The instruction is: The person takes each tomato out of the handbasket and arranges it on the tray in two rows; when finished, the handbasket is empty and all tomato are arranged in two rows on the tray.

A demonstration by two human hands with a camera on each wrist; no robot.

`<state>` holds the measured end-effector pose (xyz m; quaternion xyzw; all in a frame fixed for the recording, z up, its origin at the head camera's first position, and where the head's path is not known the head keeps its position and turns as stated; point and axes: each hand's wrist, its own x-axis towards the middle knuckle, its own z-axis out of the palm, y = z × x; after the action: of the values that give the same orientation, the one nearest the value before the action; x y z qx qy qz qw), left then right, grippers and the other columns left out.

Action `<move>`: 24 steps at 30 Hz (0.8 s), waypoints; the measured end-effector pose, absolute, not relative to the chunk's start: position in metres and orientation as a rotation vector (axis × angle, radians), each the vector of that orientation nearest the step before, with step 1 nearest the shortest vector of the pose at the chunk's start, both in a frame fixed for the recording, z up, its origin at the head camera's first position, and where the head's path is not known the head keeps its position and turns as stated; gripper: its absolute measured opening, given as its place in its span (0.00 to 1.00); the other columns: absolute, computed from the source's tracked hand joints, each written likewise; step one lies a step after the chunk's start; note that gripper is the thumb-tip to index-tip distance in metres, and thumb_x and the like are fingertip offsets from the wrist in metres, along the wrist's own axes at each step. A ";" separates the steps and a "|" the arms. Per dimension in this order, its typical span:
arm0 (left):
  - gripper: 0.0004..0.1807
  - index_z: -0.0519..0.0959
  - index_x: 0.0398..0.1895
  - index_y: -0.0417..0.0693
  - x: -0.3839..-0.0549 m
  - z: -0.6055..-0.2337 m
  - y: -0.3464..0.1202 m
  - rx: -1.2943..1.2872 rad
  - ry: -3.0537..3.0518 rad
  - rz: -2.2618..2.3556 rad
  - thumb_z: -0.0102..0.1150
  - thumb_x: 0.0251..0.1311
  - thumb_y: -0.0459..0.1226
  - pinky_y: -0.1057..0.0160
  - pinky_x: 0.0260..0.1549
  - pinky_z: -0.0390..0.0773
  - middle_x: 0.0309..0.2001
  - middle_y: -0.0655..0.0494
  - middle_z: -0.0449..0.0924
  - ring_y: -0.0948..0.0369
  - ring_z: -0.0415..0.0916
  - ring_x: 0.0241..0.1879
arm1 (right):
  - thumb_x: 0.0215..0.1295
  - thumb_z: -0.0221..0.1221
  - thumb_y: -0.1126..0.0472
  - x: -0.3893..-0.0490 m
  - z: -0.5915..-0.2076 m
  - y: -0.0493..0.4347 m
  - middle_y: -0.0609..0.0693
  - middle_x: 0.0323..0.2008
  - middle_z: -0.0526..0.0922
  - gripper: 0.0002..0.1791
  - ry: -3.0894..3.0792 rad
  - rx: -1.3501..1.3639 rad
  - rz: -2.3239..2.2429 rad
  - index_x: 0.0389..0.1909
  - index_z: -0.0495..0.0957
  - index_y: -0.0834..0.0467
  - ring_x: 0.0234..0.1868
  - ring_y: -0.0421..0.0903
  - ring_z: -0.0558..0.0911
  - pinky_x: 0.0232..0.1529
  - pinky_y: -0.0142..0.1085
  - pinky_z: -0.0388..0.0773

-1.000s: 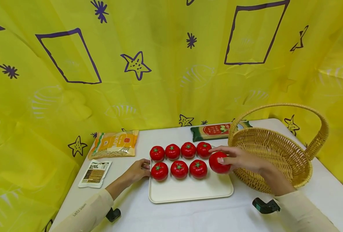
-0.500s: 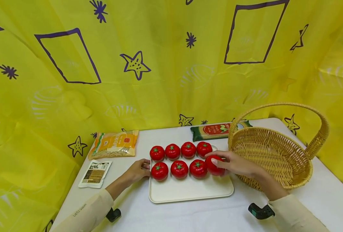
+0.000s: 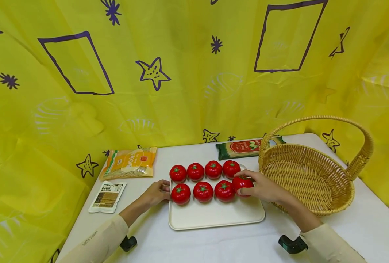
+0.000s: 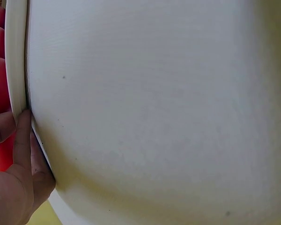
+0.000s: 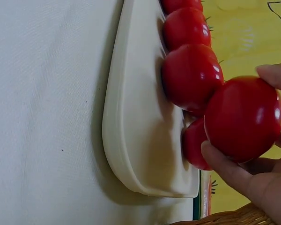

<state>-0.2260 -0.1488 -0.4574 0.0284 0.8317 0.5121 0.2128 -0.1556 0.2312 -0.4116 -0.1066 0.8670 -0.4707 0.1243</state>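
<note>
Glossy red tomatoes stand in two rows on a cream tray (image 3: pixel 214 220); the back row includes a tomato (image 3: pixel 231 168) at its right end. My right hand (image 3: pixel 263 187) grips another tomato (image 5: pixel 243 119) between thumb and fingers at the right end of the front row. That tomato sits close beside its neighbour (image 3: pixel 224 191); whether it touches the tray is hard to tell. At the tray's left edge, my left hand (image 3: pixel 156 193) pinches the rim, with fingers on both sides of it in the left wrist view.
A wicker basket (image 3: pixel 299 179) with a tall handle stands right of the tray, close to my right forearm. Behind lies a green and red packet (image 3: pixel 238 148). An orange food bag (image 3: pixel 130 163) and a small white pouch (image 3: pixel 107 197) lie at left. A yellow curtain hangs behind.
My right hand has moved left and turned with its tomato, bringing it beside the front row; the tomato's green top now faces up. My left hand has stayed on the tray rim.
</note>
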 end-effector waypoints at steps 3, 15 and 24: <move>0.30 0.70 0.61 0.30 -0.225 -0.457 -0.150 0.085 2.306 1.422 0.64 0.52 0.24 0.63 0.40 0.85 0.42 0.46 0.73 0.57 0.74 0.39 | 0.59 0.68 0.57 -0.156 -0.412 0.230 0.63 0.59 0.76 0.31 2.539 -0.308 -1.375 0.63 0.73 0.60 0.54 0.56 0.76 0.50 0.44 0.81; 0.29 0.69 0.60 0.29 -0.225 -0.461 -0.151 0.102 2.280 1.456 0.63 0.52 0.23 0.62 0.39 0.85 0.42 0.46 0.72 0.57 0.74 0.38 | 0.55 0.74 0.54 -0.154 -0.412 0.226 0.66 0.61 0.74 0.38 2.581 -0.157 -1.311 0.66 0.72 0.61 0.54 0.56 0.78 0.51 0.46 0.82; 0.30 0.69 0.61 0.27 -0.223 -0.457 -0.150 0.132 2.295 1.437 0.63 0.52 0.23 0.61 0.39 0.85 0.42 0.46 0.72 0.58 0.74 0.38 | 0.52 0.75 0.59 -0.155 -0.420 0.223 0.63 0.53 0.78 0.37 2.626 -0.119 -1.262 0.62 0.72 0.64 0.52 0.57 0.77 0.55 0.53 0.80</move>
<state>-0.2234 -0.1500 -0.4574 0.0477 0.8270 0.5178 0.2137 -0.1551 0.2226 -0.4201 -0.0405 0.8948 -0.4302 0.1127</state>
